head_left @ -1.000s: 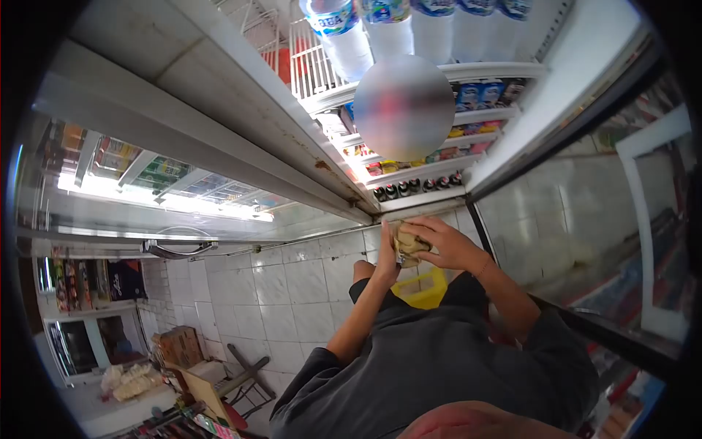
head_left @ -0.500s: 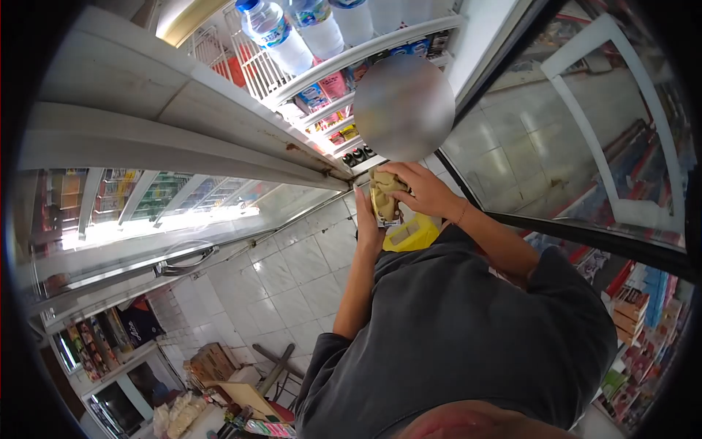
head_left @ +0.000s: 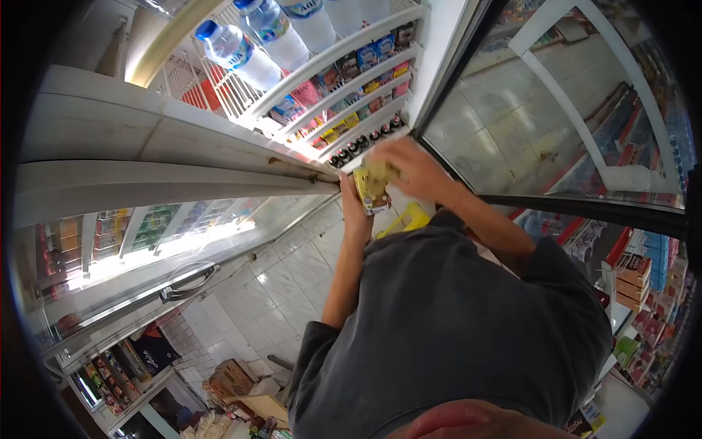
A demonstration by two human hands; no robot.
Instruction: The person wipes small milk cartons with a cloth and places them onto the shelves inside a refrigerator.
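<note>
A small yellow-and-brown drink carton (head_left: 373, 201) is upright in my left hand (head_left: 354, 211), whose fingers wrap around its side. My right hand (head_left: 417, 174) is closed on a pale yellow-olive cloth (head_left: 379, 172), blurred by motion, at the top of the carton. The cloth covers part of the carton's upper face, while its lower printed face shows. Just below the hands, a yellow plastic container (head_left: 406, 217) is partly hidden by my shirt.
An open fridge holds water bottles (head_left: 238, 55) on a wire shelf, with rows of cartons (head_left: 351, 69) and dark bottles (head_left: 358, 148) lower down. A glass door (head_left: 504, 132) stands on the right, another fridge door (head_left: 146, 241) on the left. Cardboard boxes (head_left: 232, 380) sit at lower left.
The cloth has shifted upward and now exposes the carton's printed face. My right hand has moved up slightly, and the view has shifted so more fridge shelves show.
</note>
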